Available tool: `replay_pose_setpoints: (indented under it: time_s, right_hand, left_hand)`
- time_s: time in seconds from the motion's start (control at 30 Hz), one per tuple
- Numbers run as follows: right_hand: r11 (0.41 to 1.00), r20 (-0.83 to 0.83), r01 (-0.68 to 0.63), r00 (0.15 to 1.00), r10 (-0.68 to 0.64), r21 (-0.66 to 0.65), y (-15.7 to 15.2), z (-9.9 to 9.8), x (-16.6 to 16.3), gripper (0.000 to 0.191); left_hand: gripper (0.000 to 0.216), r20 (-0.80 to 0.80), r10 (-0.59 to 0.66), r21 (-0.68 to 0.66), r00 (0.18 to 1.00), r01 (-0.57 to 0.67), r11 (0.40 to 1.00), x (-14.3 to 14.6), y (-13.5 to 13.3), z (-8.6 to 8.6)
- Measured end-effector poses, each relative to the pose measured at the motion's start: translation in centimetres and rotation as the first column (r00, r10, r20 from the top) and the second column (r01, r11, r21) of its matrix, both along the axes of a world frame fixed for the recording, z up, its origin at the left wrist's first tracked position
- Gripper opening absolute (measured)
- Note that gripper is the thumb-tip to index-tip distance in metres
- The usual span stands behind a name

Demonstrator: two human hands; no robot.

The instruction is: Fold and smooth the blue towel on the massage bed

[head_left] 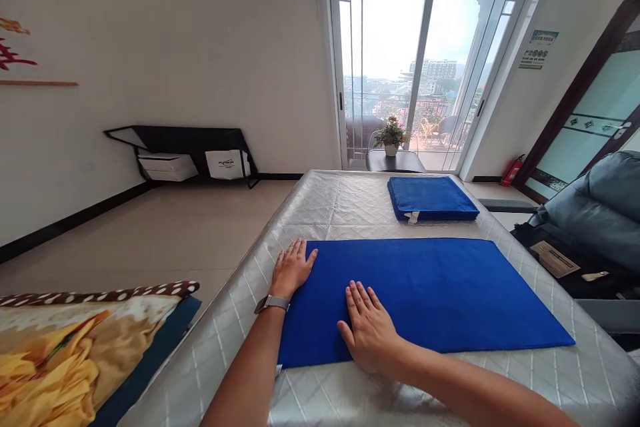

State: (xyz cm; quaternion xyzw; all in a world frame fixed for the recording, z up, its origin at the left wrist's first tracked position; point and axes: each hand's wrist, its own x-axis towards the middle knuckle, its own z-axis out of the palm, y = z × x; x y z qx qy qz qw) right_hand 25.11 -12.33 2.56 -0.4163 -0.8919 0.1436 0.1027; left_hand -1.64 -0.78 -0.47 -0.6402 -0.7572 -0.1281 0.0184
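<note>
A blue towel (440, 300) lies spread flat on a silvery quilted table cover (315, 393), its long side running left to right. My left hand (293, 267) rests open on its far left corner, fingers stretched out, with a banded watch (273, 304) on the wrist. Flat on the towel's left part, near the front edge, is my right hand (370, 330), open with the fingers extended. Neither hand grips anything. Farther back on the cover sits a stack of folded blue towels (433, 197) with a white tag at its front.
Behind the table stand a chair with a potted plant (391, 137) and a glass sliding door (385, 47). A black rack with white boxes (170, 167) is by the left wall. Yellow cloth (55, 367) lies at lower left; a dark armchair (595, 213) is at right.
</note>
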Motion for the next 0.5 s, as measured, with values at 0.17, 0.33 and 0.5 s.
replay_pose_setpoints:
  time_s: [0.17,0.33,0.5]
  right_hand:
    - [0.995,0.068,0.099,0.993,-0.099,0.003,0.6,0.0,4.8,0.072]
    - [0.978,0.138,0.207,0.969,-0.207,0.014,0.8,0.3,9.7,0.076]
    - [0.958,0.163,0.282,0.944,-0.285,0.041,1.1,-0.7,14.8,0.076]
  left_hand:
    - [0.069,-0.008,0.009,0.005,1.000,-0.009,1.000,-0.1,0.1,-0.2]
    - [0.069,-0.015,0.013,0.006,1.000,-0.013,1.000,-0.3,0.2,-0.4]
    - [0.073,-0.015,0.023,-0.016,1.000,-0.023,1.000,-0.4,0.4,-0.7]
